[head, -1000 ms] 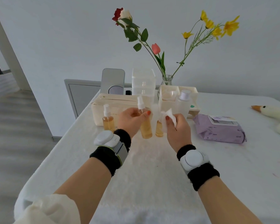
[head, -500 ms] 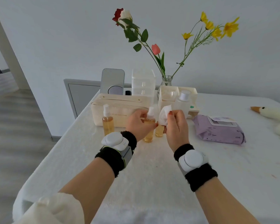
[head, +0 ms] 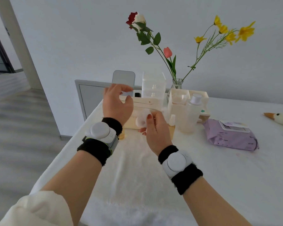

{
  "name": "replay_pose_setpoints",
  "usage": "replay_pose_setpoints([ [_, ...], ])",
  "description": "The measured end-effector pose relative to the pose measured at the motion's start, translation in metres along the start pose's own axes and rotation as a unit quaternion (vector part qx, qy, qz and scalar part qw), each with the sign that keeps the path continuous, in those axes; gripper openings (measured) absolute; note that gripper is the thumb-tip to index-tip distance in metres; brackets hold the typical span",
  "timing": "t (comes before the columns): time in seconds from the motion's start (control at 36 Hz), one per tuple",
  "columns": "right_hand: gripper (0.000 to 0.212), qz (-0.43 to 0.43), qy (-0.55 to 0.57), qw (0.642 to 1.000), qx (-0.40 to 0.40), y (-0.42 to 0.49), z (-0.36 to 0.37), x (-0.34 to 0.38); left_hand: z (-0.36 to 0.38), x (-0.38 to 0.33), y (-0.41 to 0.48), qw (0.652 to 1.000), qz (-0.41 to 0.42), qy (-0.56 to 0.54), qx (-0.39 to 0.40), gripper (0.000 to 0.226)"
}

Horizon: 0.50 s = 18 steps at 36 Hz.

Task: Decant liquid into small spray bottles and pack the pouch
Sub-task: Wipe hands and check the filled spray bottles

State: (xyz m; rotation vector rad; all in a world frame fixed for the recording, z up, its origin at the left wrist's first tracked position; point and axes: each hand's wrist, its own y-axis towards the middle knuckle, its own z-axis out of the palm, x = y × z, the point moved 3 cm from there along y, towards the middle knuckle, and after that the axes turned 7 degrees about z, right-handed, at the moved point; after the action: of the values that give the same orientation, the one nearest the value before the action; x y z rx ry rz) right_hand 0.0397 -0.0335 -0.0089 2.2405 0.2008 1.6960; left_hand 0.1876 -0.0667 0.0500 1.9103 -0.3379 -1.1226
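Note:
My left hand (head: 116, 103) hovers over the cream pouch (head: 147, 104) with fingers loosely curled and nothing in it. My right hand (head: 155, 128) pinches a white cotton pad (head: 141, 119) in front of the pouch. One small spray bottle (head: 172, 123) of amber liquid stands just right of my right hand. The amber base of another small bottle (head: 123, 136) peeks out beside my left wrist; the rest of it is hidden. A tall white bottle (head: 192, 111) stands by the cream organiser (head: 174, 101).
A purple wipes pack (head: 230, 136) lies to the right, and a goose toy (head: 281, 119) at the far right edge. At the back stand a clear drawer unit (head: 153, 85), a mirror (head: 123, 77) and a glass vase (head: 177, 84) of flowers. The table's left edge drops to the floor.
My left hand has let go of the small amber bottle and risen up over the pouch. My right hand kept the cotton pad and shifted slightly left.

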Motion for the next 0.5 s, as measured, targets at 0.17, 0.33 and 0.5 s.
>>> replay_pose_setpoints([
  [0.17, 0.023, 0.031, -0.042, 0.998, 0.017, 0.003, 0.026, -0.003, -0.018, 0.035, -0.012, 0.995, -0.097, -0.032, 0.016, 0.018],
  [0.33, 0.019, 0.012, -0.094, 0.995, -0.006, 0.013, 0.045, -0.004, -0.021, 0.052, -0.027, 0.979, -0.182, -0.043, 0.078, 0.009],
  [0.5, 0.021, 0.021, -0.078, 0.996, 0.04, 0.018, 0.064, -0.002, -0.02, 0.055, -0.027, 0.979, -0.186, -0.029, 0.081, 0.013],
])
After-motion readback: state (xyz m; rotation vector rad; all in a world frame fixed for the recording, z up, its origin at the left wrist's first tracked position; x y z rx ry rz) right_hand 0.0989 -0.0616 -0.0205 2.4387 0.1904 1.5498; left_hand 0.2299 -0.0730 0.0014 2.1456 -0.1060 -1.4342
